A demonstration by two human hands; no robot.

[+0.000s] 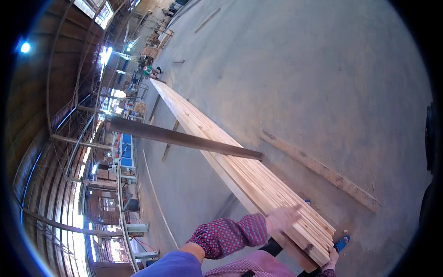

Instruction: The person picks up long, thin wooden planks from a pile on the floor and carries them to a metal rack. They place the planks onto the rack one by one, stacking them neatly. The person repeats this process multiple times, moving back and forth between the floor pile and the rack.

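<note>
A long stack of pale wooden boards (pixel 258 180) runs from close by my body to the far upper left. My left hand (pixel 282 218), its sleeve in a checked cover, is over the top boards near the close end; its fingers are stretched out and slightly blurred. At the lower right, my right hand (pixel 331 259) is closed around the near end corner of the boards, partly hidden by them. A thicker timber (pixel 295 247) lies along the stack's side nearest me.
A brown steel post (pixel 184 138) crosses in front of the stack. On the floor to the right lies a long wooden beam (pixel 323 173). Another person in green (pixel 150 71) is at the stack's far end. Blue-panelled machinery (pixel 125 150) lines the left. A blue sandal (pixel 342 243) shows beside the boards.
</note>
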